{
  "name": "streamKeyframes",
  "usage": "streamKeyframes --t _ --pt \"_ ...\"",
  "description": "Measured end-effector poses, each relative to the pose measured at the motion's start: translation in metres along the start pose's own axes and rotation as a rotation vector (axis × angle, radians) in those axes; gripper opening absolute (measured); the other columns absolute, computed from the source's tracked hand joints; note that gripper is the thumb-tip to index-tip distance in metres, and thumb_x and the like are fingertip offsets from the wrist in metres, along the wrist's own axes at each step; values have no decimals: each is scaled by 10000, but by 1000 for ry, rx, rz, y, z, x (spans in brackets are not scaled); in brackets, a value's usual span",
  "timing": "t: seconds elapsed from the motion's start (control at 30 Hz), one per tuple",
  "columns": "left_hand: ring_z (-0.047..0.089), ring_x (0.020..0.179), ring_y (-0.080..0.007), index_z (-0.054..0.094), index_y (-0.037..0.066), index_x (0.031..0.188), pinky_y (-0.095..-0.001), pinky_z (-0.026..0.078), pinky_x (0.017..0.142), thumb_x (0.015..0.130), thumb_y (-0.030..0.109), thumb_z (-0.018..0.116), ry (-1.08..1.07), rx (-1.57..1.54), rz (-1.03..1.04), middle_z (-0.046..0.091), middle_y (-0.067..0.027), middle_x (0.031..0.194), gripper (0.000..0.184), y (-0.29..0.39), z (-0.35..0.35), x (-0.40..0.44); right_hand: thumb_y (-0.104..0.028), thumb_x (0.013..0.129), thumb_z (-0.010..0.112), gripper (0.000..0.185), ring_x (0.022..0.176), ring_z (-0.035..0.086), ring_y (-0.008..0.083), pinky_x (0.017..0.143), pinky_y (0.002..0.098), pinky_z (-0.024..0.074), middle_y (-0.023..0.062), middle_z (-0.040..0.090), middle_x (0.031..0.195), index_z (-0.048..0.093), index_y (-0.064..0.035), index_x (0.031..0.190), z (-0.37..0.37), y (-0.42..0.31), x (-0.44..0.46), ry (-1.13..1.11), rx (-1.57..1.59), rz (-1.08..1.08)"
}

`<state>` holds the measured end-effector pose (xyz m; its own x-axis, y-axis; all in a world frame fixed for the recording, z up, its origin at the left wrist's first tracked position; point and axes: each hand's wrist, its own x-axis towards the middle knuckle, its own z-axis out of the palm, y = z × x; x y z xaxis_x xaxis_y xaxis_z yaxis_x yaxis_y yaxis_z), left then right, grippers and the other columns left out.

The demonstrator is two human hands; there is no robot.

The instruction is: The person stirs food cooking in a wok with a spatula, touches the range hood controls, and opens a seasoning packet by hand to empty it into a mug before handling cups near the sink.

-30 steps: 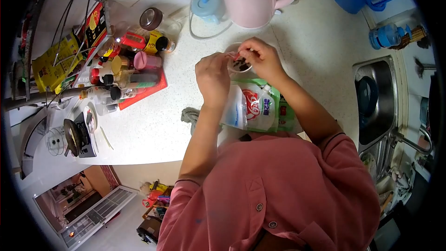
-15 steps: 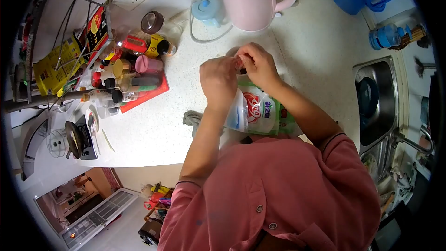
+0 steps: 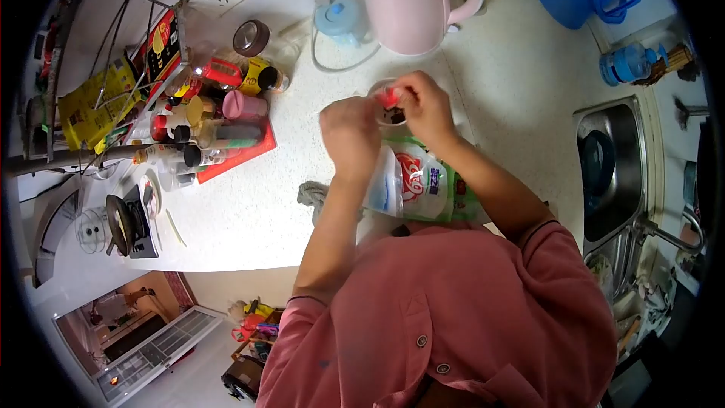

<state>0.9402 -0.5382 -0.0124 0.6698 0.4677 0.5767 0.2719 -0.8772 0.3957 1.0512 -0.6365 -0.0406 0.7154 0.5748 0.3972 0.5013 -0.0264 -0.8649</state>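
Observation:
My right hand point(image 3: 424, 112) is closed in a pinch on a small red piece point(image 3: 390, 97), maybe a wrapper; its kind is too small to make out. Directly beneath it stands a small round bowl point(image 3: 380, 88) with dark bits inside, partly covered by my hands. To the left of the bowl, my left hand point(image 3: 350, 137) has its back towards me; its fingers are blurred and mostly hidden, close to the red piece. Between my forearms lies a white and green plastic food bag point(image 3: 432, 185) with a red logo, flat on the counter.
A pink kettle point(image 3: 406, 13) and a light blue small pot point(image 3: 339, 18) with a cord stand behind the bowl. Bottles and jars point(image 3: 215, 134) crowd a red tray at left. A grey cloth point(image 3: 311, 195) lies by my left forearm. The sink point(image 3: 633, 174) is at right.
My hands have drawn slightly apart; the left has shifted a little left. More of the red piece and of the bowl's dark contents now shows.

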Motion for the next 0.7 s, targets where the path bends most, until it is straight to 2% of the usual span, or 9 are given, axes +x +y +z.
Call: streamKeyframes --t 0.07,0.13,0.17,0.33,0.37,0.4,0.5,0.6,0.7 --pt "633 803 -262 705 87 856 -378 454 787 821 87 720 -13 -1 4 702 -63 849 38 0 1 1 -38 865 620 91 857 610 334 745 398 500 131 633 898 582 -42 948 -1 3 1 19 5 64" --pt "636 807 -260 708 90 862 -377 455 789 826 92 717 -40 -23 64 703 -60 846 37 3 2 3 -36 864 623 95 853 615 333 740 398 501 129 637 899 584 -40 950 2 4 -2 8 -2 -43" --pt "637 810 -260 710 90 866 -376 455 793 830 96 715 -43 -11 29 704 -61 848 37 2 1 1 -35 863 624 96 850 618 332 738 398 502 129 640 900 585 -38 951 3 4 -3 5 -4 -95" --pt "640 821 -262 710 82 874 -375 454 809 844 115 708 -47 -31 -67 708 -70 865 44 -3 5 -2 -13 857 620 101 831 631 326 727 394 509 132 647 917 591 -31 952 -9 3 1 5 71 138" --pt "639 816 -267 708 72 876 -376 453 815 839 118 715 -110 -170 -158 708 -79 865 60 -4 6 -2 -8 857 616 104 830 633 327 727 392 511 132 648 918 593 -31 956 -9 3 1 3 103 164" --pt "634 812 -265 699 75 868 -382 450 817 829 119 719 -75 -140 -101 700 -73 855 62 -3 6 -1 -3 856 613 108 828 635 327 727 390 512 133 649 919 596 -30 959 -9 3 2 2 136 185" --pt "625 803 -259 689 88 863 -392 441 816 817 119 723 -17 -64 41 689 -60 836 66 9 9 -1 -4 864 614 122 813 645 310 715 370 518 133 654 925 599 -30 982 4 10 -4 -27 133 75" --pt "624 802 -261 696 102 890 -383 438 822 829 125 717 -39 -31 -88 691 -65 867 70 1 4 -2 -10 870 621 123 811 648 291 704 352 518 130 662 941 598 -30 989 -2 10 1 48 56 86" --pt "652 854 -280 698 60 976 -382 481 843 854 85 684 -51 -192 -107 698 -112 910 125 -3 1 -2 -51 921 605 104 682 631 188 642 306 516 93 658 915 599 -21 1021 -11 8 5 -69 235 241"
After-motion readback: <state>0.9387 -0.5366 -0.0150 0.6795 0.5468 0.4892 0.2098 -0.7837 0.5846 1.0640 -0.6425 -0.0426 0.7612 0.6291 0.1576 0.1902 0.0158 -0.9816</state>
